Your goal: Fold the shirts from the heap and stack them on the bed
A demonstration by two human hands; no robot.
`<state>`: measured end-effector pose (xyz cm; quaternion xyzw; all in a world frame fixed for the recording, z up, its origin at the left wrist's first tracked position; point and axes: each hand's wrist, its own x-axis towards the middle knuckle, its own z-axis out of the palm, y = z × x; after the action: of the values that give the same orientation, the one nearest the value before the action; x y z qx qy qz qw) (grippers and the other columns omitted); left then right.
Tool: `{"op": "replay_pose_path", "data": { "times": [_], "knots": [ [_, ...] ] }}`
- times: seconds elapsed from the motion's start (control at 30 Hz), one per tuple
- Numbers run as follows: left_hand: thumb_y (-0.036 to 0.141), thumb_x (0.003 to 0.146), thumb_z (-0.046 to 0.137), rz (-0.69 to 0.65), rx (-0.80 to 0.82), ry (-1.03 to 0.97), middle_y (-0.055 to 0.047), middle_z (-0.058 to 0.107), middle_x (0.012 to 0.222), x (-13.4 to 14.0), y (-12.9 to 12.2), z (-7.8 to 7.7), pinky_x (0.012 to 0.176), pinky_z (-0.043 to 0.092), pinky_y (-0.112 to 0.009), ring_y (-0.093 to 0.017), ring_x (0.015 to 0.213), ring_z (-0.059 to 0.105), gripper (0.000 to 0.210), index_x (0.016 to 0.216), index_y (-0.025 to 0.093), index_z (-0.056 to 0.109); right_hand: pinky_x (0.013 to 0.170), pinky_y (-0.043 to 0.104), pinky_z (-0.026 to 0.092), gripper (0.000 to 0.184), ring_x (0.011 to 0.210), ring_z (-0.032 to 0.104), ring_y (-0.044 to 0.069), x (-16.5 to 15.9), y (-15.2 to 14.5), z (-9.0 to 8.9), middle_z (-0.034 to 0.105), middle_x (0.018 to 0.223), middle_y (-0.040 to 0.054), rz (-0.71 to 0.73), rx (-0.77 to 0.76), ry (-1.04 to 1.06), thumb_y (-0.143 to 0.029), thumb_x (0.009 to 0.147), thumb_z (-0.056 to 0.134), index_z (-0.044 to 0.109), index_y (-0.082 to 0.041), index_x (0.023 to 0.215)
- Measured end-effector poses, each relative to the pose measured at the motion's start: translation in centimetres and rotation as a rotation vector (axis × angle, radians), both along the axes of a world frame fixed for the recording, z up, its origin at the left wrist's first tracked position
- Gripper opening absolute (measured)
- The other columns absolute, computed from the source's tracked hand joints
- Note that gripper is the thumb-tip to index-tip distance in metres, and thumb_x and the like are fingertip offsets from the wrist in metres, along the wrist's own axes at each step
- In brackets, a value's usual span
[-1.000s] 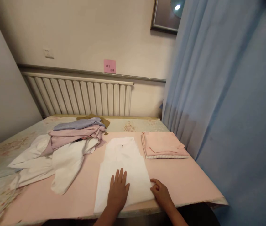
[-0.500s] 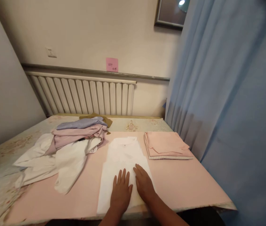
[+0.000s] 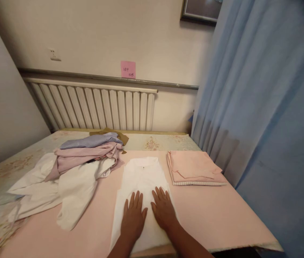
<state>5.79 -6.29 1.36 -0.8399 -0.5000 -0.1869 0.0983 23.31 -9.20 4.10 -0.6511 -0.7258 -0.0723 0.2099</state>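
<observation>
A white shirt (image 3: 141,177) lies flat in a long narrow shape on the pink mat (image 3: 205,218), its collar end away from me. My left hand (image 3: 133,218) rests palm down on its lower left part, fingers stretched out. Beside it, my right hand (image 3: 164,209) is pressed flat on the shirt's right half with the fingers slightly spread. Both hands hold nothing. Parts of the shirt under my palms and forearms are hidden.
To the left lies a loose heap of clothes (image 3: 79,186), white, pink and blue. A folded pink stack (image 3: 194,165) sits at the right. Behind the bed are a radiator (image 3: 95,104) and a pink note (image 3: 128,69); a blue curtain (image 3: 229,107) hangs at the right.
My hands have moved a little apart on the shirt, the left one leftward, and the right fingers have spread out. The camera view has shifted slightly.
</observation>
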Motion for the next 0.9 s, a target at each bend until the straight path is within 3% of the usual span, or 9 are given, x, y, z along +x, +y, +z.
{"op": "replay_pose_path", "data": {
  "times": [0.2,0.37,0.57,0.77,0.9],
  "knots": [
    [0.045,0.094,0.031,0.066,-0.042,-0.009,-0.010,0.034,0.149,-2.0,3.1,0.6,0.110,0.026,-0.054,-0.030,0.139,0.026,0.057,0.142,0.016,0.037,0.113,0.047,0.022,0.048,0.138,0.030,0.026,0.6,0.4,-0.3,0.039,0.147,0.0080,-0.037,-0.011,-0.012,-0.040,0.094,0.040,0.045,-0.020,0.138],
    [0.047,0.094,0.031,0.084,-0.046,0.004,-0.012,0.034,0.149,-3.3,3.0,0.4,0.110,0.027,-0.052,-0.030,0.139,0.027,0.058,0.142,0.014,0.037,0.113,0.047,0.022,0.054,0.139,0.028,0.027,1.8,0.2,-0.7,0.037,0.148,0.0091,-0.078,-0.044,-0.018,-0.048,0.094,0.038,0.045,-0.018,0.138],
    [0.046,0.093,0.032,0.082,-0.052,0.045,-0.011,0.036,0.148,-6.3,0.2,0.1,0.110,0.026,-0.052,-0.030,0.138,0.028,0.057,0.141,0.014,0.039,0.114,0.046,0.022,0.054,0.140,0.025,0.026,4.4,-2.9,-1.2,0.033,0.150,0.0078,0.003,-0.114,-0.085,-0.044,0.096,0.035,0.038,-0.017,0.143],
    [0.043,0.092,0.038,-0.021,-0.031,0.081,-0.005,0.037,0.148,-8.8,-3.8,-0.3,0.108,0.032,-0.049,-0.028,0.138,0.029,0.052,0.140,0.023,0.041,0.113,0.047,0.028,0.052,0.140,0.025,0.026,6.2,-8.7,-2.0,0.030,0.151,0.0035,0.100,-0.086,-0.074,-0.036,0.094,0.043,0.036,-0.022,0.143],
    [0.042,0.090,0.044,-0.119,-0.005,0.099,-0.001,0.035,0.149,-10.1,-6.0,-0.3,0.106,0.037,-0.046,-0.026,0.138,0.031,0.055,0.143,0.029,0.033,0.110,0.050,0.032,0.059,0.138,0.029,0.029,6.6,-12.0,-2.3,0.033,0.149,0.0037,0.147,-0.084,-0.022,-0.037,0.088,0.053,0.036,-0.026,0.144]
  ]
}}
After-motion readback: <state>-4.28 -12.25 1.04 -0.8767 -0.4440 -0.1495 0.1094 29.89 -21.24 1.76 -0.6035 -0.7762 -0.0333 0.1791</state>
